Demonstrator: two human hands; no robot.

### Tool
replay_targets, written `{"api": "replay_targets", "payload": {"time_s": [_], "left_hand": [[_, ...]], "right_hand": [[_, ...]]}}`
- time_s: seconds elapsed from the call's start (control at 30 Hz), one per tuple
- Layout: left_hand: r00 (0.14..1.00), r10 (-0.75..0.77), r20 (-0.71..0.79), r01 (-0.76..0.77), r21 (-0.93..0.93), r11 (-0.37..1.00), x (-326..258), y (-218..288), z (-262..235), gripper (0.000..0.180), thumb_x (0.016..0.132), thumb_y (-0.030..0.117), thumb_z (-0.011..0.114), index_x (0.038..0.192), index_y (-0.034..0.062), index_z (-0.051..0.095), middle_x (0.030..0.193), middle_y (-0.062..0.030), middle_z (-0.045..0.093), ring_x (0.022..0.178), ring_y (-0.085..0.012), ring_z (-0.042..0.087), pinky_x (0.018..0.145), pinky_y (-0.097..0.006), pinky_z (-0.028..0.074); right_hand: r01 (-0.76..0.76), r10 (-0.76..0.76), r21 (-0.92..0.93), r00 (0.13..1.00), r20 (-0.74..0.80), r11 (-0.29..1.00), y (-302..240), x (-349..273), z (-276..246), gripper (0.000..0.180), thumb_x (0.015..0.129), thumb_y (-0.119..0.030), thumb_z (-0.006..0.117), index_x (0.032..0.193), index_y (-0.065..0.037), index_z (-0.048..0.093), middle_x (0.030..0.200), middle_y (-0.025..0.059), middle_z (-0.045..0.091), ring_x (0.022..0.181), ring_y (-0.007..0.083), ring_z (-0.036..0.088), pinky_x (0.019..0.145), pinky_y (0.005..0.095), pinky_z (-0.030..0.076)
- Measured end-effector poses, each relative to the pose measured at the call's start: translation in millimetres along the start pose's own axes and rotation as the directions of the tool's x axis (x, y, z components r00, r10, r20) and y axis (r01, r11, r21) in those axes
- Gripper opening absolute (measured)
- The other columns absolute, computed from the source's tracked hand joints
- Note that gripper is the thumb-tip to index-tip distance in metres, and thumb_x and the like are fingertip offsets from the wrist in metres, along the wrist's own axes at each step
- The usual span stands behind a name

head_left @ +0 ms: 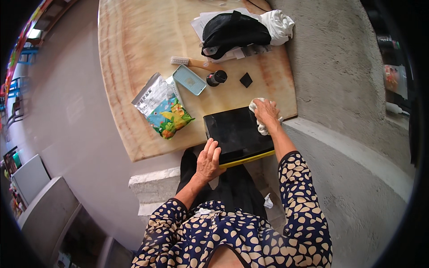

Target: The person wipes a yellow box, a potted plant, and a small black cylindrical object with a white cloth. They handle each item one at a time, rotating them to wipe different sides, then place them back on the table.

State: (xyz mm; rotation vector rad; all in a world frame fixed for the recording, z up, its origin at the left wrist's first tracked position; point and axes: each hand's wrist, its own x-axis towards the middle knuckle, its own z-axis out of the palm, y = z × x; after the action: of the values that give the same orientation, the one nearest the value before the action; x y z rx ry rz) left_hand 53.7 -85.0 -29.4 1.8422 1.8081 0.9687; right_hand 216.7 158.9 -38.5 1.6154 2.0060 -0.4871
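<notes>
A flat black rectangular panel with a shiny top [234, 134] and a yellow front edge lies partly over the near edge of the table. My left hand [208, 161] grips its near left corner, fingers on top and along the side, thumb out of sight. Bunched under my right hand [267, 113] is a white cloth [262, 129], pressed on the panel's far right part. A small black diamond-shaped piece [246, 80] sits beyond the panel. Left of that stands a dark little bottle [217, 78].
The marbled table [129, 89] also bears a colourful plastic bag [165, 109], a pale blue phone case [189, 80], a wooden-handled brush [196, 62], a black pouch on papers [234, 33] and a white bundled cloth [278, 27]. A rough grey wall [330, 67] borders the right.
</notes>
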Motion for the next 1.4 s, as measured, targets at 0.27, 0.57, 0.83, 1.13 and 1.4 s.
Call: {"api": "replay_targets", "payload": {"time_s": [0.27, 0.57, 0.83, 1.13, 1.4], "left_hand": [[1.0, 0.005, -0.005, -0.005, 0.019, 1.0, -2.4, -0.3, 1.9, 0.086, 0.049, 0.017, 0.08, 0.121, 0.0039, 0.035, 0.128, -0.0196, 0.044, 0.123, -0.0408, 0.045, 0.097, -0.044, 0.042], [1.0, -0.021, 0.019, 0.021, 0.001, 1.0, -7.1, 2.4, 1.1, 0.095, 0.042, 0.02, 0.084, 0.123, 0.0034, 0.037, 0.133, -0.019, 0.041, 0.129, -0.0373, 0.038, 0.088, -0.042, 0.043], [1.0, -0.009, 0.002, 0.009, 0.012, 1.0, -5.5, -0.2, 1.5, 0.094, 0.044, 0.017, 0.083, 0.123, 0.0054, 0.034, 0.131, -0.0191, 0.042, 0.126, -0.039, 0.042, 0.092, -0.044, 0.042], [0.999, -0.049, 0.017, 0.049, 0.028, 0.998, 10.3, 0.8, -7.5, 0.089, 0.046, 0.018, 0.081, 0.121, 0.0038, 0.036, 0.129, -0.0186, 0.044, 0.124, -0.0388, 0.044, 0.09, -0.044, 0.042], [0.986, -0.098, 0.138, 0.094, 0.03, 0.995, 21.1, 3.5, -14.9, 0.092, 0.042, 0.018, 0.082, 0.122, 0.0042, 0.037, 0.132, -0.0158, 0.042, 0.129, -0.0348, 0.039, 0.089, -0.043, 0.042]], "right_hand": [[0.375, -0.376, 0.161, 0.926, -0.029, 0.913, -56.9, -28.3, 9.3, 0.036, 0.08, -0.02, 0.058, 0.116, -0.027, 0.061, 0.115, 0.01, 0.059, 0.108, 0.0371, 0.05, 0.085, 0.0516, 0.044], [0.687, -0.729, 0.361, 0.684, -0.03, 0.631, -53.7, -118.7, -32.0, 0.045, 0.073, -0.012, 0.064, 0.115, -0.027, 0.063, 0.096, 0.0086, 0.058, 0.089, 0.0334, 0.051, 0.077, 0.0425, 0.046], [0.645, -0.731, 0.418, 0.678, 0.072, 0.64, -70.6, -68.7, -11.5, 0.04, 0.075, -0.019, 0.065, 0.115, -0.025, 0.064, 0.104, 0.0106, 0.057, 0.092, 0.0328, 0.049, 0.086, 0.0404, 0.041], [0.499, -0.549, 0.253, 0.813, 0.196, 0.829, -112.8, 1.1, 16.7, 0.043, 0.08, -0.022, 0.062, 0.122, -0.034, 0.059, 0.122, 0.0115, 0.056, 0.112, 0.0379, 0.05, 0.095, 0.0451, 0.043], [0.136, -0.157, 0.09, 0.941, 0.3, 0.987, -31.5, 25.3, 0.6, 0.041, 0.082, -0.019, 0.049, 0.121, -0.029, 0.058, 0.123, 0.0068, 0.059, 0.117, 0.032, 0.052, 0.096, 0.0437, 0.043]]}}
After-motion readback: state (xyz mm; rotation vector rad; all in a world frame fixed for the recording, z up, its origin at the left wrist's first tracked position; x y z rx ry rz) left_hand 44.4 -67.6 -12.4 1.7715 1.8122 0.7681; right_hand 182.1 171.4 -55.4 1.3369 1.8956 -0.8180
